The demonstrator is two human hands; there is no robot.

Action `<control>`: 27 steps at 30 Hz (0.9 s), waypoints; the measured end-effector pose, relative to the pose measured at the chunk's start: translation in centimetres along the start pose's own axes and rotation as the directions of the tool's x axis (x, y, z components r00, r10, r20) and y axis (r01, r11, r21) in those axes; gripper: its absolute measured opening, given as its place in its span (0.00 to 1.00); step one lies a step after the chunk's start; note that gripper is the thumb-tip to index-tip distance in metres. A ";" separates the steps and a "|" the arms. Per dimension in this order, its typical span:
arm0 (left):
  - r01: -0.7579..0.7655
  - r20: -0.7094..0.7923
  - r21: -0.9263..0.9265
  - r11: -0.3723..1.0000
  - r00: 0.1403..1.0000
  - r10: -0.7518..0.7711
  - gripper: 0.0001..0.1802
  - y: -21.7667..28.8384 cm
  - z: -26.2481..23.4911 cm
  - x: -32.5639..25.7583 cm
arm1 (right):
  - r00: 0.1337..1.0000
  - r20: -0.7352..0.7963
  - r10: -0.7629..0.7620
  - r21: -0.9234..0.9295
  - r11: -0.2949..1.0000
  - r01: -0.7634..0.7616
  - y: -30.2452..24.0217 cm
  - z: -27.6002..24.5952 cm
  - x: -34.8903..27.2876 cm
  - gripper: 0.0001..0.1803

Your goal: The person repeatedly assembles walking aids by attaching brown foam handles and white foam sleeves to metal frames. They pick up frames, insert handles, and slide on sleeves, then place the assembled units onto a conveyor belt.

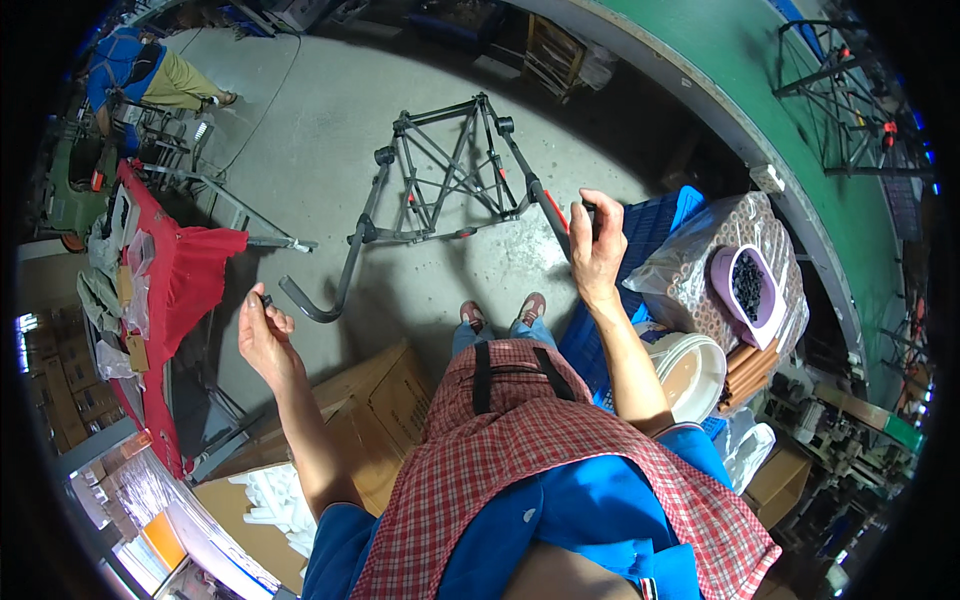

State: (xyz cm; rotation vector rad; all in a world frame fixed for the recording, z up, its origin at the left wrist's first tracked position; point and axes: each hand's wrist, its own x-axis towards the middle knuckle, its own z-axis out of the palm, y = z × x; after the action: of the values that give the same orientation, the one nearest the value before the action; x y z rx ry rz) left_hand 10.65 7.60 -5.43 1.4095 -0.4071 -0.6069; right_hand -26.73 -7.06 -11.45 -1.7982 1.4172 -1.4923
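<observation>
A black folding tubular frame (451, 180) with red parts stands on the floor in front of me, its two long handle tubes reaching back toward me. The left tube curls up into a hook (318, 312) with a bare end. Just left of that end, my left hand (268, 338) pinches a small black piece (265, 300) between thumb and fingers. My right hand (598, 250) is raised beside the right handle tube (548, 215), fingers bent around a small dark piece (590, 207). Whether that hand touches the tube, I cannot tell.
At my right, a lilac basin (748, 297) of small black pieces sits on plastic-wrapped tubes (680, 255), near a white bucket (693, 375) and blue crates (655, 240). At left are a red cloth (195, 265) and cardboard box (375, 410). Another person (135, 70) works far left.
</observation>
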 end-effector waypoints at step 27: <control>0.061 0.140 0.006 0.998 0.988 -0.061 0.18 -1.8 4.0 0.9 | 0.981 0.055 0.187 0.226 0.954 -0.194 2.3 0.4 -0.8 0.09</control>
State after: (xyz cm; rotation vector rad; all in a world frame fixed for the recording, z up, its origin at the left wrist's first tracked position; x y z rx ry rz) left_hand 8.68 3.78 -6.75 1.3891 -0.4775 -0.7591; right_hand -27.31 -7.41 -13.78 -1.4954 1.3006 -1.4533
